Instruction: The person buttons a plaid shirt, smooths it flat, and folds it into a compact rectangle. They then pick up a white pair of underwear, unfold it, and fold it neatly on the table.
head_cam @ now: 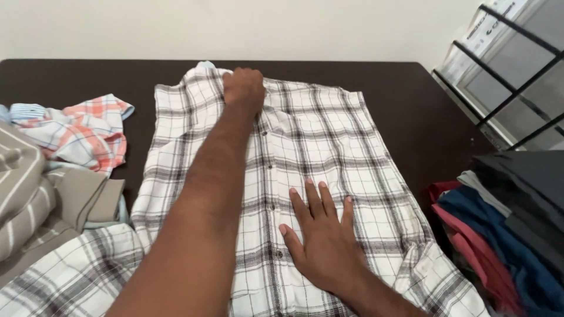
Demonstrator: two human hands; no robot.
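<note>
the white-and-grey plaid button shirt [329, 152] lies flat on the dark surface [423, 111], long axis running away from the person. left hand [244, 88] bunches its collar; right hand [320, 235] presses spread flat, nearer.

1. Shirt [329, 147] spread flat: white ground, grey and dark grey plaid lines, a row of small dark buttons down the front.
2. Table [429, 111]: very dark brown, near black.
3. Crumpled shirt [88, 132] at left: white with orange-red and light blue checks; pale blue stripes at its edge.
4. Striped garment [20, 188] at far left: grey-beige with white stripes.
5. Folded cloth [94, 199] beside it: plain taupe.
6. Pile of clothes [505, 229] at right: black on top, then navy blue, red and a grey strip.
7. Wall [235, 26]: cream white.
8. Rack [499, 76] at upper right: black bars.
</note>
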